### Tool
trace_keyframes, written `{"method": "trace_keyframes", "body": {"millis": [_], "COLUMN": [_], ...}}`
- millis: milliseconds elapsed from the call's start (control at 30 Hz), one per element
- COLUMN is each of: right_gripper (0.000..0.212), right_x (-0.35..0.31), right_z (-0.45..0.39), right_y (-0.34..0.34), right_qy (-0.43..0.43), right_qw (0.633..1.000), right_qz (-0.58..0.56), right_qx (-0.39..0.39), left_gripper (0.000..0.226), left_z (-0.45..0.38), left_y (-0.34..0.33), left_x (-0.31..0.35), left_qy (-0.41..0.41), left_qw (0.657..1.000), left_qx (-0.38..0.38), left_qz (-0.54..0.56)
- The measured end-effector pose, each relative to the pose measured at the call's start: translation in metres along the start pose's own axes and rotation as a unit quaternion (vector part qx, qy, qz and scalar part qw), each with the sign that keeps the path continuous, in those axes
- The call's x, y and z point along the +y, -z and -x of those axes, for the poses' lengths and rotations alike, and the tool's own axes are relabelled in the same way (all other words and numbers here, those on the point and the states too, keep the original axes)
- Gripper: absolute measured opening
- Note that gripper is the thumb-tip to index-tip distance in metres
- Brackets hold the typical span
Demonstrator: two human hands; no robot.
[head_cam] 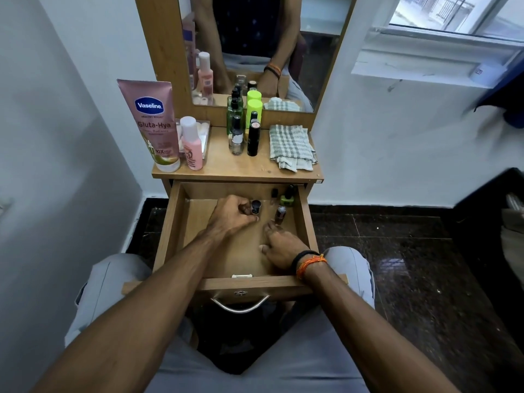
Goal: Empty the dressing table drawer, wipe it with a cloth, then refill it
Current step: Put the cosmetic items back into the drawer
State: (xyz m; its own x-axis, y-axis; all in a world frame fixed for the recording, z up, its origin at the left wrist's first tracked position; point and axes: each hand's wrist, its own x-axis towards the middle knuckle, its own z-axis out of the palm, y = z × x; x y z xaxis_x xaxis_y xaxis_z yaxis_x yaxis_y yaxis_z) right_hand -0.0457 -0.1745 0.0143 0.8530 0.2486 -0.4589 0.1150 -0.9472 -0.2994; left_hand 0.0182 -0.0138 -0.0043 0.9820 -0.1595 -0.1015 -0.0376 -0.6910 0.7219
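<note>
A: The drawer [173, 222] stands pulled open at the centre of the frame, above the seated person's knees. What lies in it?

B: Four small items, all toward its upper right. A dark tube [255, 207] stands upright mid-drawer, a maroon bottle [280, 214] just right of it, a green bottle [287, 197] and a tiny black vial [274, 192] at the back wall.

A: And the hands?

B: The left hand [231, 215] curls round the dark tube, fingers and thumb closing on its left side. The right hand [283, 245] rests lower right on the drawer floor, fingers loosely bent, grasping nothing; its fingertips lie near the maroon bottle but apart from it.

A: The cloth?

B: The checked cloth [290, 146] lies folded on the tabletop [226, 165], upper right of the drawer, untouched.

A: What else sits up there?

B: At upper left, a pink Vaseline tube [151, 123] and a pink bottle [191, 143] beside a clear tray [204, 137]. At centre, a cluster: a green glass bottle [234, 116], a lime-capped can [253, 109], a clear bottle [236, 137] and a black lipstick [253, 139]. The mirror [255, 38] rises behind them.
</note>
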Motion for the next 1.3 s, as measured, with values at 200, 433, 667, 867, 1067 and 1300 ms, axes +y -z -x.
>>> {"method": "trace_keyframes", "body": {"millis": [200, 433, 667, 867, 1067, 1300], "right_gripper": [0.06, 0.051, 0.032, 0.027, 0.024, 0.027], "right_x": [0.003, 0.006, 0.008, 0.008, 0.008, 0.007], "right_z": [-0.003, -0.008, -0.011, -0.014, -0.013, -0.008], "right_y": [0.0, -0.001, 0.003, 0.005, 0.005, 0.004], "right_qy": [-0.018, -0.053, -0.081, -0.095, -0.099, -0.105], "right_qw": [1.0, 0.997, 0.992, 0.988, 0.986, 0.983], "right_qz": [-0.013, -0.039, -0.076, -0.103, -0.116, -0.121], "right_qx": [0.021, 0.035, 0.053, 0.058, 0.063, 0.087], "left_gripper": [0.017, 0.013, 0.012, 0.013, 0.016, 0.016], "left_z": [-0.007, -0.013, -0.018, -0.021, -0.024, -0.025], "left_y": [-0.012, -0.025, -0.031, -0.035, -0.04, -0.045], "left_x": [0.008, 0.017, 0.024, 0.025, 0.022, 0.02], "left_qy": [0.004, -0.013, -0.017, -0.019, -0.019, -0.024], "left_qw": [1.0, 1.0, 1.0, 1.0, 0.999, 0.999], "left_qx": [-0.016, -0.021, -0.017, -0.011, -0.012, -0.002], "left_qz": [0.004, 0.011, 0.014, 0.021, 0.034, 0.041]}}
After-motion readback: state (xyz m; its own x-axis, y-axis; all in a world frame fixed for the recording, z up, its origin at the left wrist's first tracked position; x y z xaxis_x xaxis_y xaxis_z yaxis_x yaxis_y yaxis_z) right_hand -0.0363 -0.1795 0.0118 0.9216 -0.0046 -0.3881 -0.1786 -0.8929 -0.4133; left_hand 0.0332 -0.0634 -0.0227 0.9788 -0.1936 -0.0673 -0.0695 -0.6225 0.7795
